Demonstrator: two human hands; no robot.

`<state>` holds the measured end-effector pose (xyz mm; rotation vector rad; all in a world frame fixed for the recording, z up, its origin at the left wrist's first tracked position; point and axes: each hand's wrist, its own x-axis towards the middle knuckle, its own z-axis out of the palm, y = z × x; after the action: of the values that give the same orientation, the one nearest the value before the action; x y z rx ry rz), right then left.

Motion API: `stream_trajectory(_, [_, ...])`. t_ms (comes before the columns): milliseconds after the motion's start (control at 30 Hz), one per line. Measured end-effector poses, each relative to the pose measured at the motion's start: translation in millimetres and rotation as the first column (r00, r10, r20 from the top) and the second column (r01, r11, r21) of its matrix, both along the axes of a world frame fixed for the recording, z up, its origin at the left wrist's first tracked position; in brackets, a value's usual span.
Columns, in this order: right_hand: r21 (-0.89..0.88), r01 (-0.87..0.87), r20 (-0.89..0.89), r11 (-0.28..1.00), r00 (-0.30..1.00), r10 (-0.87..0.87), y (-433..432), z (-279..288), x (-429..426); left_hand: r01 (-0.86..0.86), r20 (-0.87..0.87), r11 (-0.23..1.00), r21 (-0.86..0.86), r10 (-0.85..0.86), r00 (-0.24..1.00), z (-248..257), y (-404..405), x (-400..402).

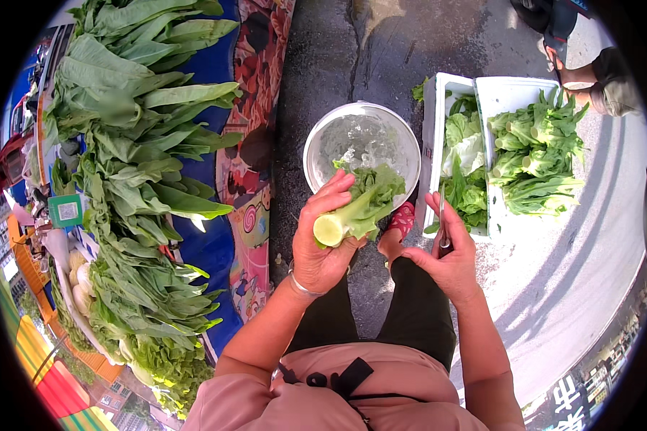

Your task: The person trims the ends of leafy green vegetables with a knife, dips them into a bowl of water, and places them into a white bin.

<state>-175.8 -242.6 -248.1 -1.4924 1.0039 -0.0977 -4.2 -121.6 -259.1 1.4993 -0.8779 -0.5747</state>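
My left hand (322,269) is closed around a head of leafy lettuce (374,196), whose pale round cut stem end faces up toward me. The leaves point away, over the near rim of a round white bucket (309,153) with water in it. In my right hand (458,261) is a small knife (444,237), held by its dark handle with the blade pointing away from me. The knife and the lettuce are apart. My right hand is beside the near end of a white foam box (436,145) that holds loose green leaves (463,134).
More lettuce heads (536,134) lie on a white foam surface (517,89) at the right. Long-leaved greens (135,172) cover a stall with blue cloth (207,237) on the left. Another person's foot (579,75) is at the upper right. The pavement (323,54) looks wet.
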Motion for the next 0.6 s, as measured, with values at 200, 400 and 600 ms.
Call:
stream_trajectory(200, [-0.191,-0.138,0.451,0.972,0.867,0.212,-9,-25,36,-0.231,-0.200,0.972,-0.033,0.220,0.955,45,-33,-36])
stream_trajectory(400, [-0.107,-0.098,0.151,0.989,0.982,0.114,-32,-18,42,-0.341,-0.164,0.939,0.034,0.342,0.925,54,-50,-45])
stream_trajectory(600, [0.054,-0.161,0.219,0.985,0.965,0.146,-76,-7,44,-0.559,0.590,0.777,0.289,0.316,0.743,82,24,55])
